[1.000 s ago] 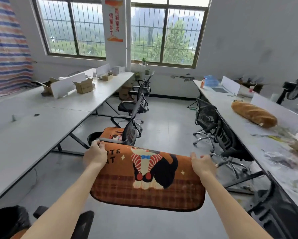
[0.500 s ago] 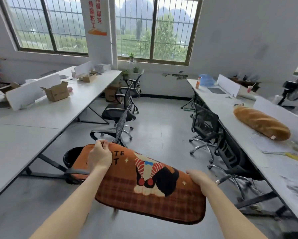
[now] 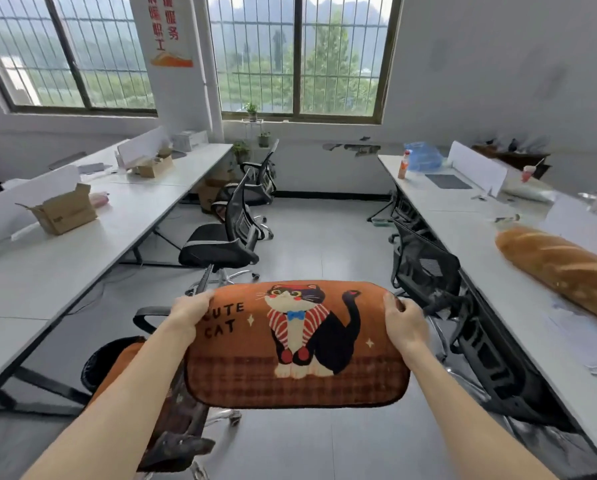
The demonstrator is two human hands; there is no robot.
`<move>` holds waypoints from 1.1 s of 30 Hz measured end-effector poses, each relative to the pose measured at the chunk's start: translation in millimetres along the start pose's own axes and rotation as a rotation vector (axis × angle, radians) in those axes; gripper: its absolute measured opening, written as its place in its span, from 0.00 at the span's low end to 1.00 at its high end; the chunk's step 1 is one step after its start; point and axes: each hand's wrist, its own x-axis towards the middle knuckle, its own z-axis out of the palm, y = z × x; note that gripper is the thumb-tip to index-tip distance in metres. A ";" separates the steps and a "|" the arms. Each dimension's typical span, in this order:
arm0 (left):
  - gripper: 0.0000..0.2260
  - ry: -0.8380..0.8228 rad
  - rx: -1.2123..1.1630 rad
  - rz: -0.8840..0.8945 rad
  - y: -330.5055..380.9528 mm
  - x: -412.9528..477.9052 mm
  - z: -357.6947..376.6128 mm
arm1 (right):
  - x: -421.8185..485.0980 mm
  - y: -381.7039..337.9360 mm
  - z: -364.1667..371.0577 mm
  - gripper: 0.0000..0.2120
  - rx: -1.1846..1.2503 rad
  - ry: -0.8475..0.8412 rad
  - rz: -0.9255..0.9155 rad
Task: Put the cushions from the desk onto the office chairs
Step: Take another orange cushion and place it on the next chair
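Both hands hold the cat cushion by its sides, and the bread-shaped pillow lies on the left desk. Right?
Not quite: the head view shows the bread-shaped pillow on the right desk, not the left. The left hand and right hand do hold the cat cushion by its sides.

Both bare arms reached forward, roughly parallel, forearms bare to the elbow. The left hand (image 3: pixel 190 308) gripped the cushion (image 3: pixel 248 379) at its left far corner, fingers curled over the edge; the right hand (image 3: pixel 406 322) gripped the right far corner likewise.
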 end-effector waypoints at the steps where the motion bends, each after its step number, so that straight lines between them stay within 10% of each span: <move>1: 0.23 0.006 0.044 0.022 9.0 15.8 11.1 | 20.4 -5.9 6.6 0.25 0.003 -0.002 -0.006; 33: 0.26 0.253 0.424 0.354 339.5 568.3 252.3 | 646.0 -218.6 314.4 0.18 0.099 -0.064 -0.061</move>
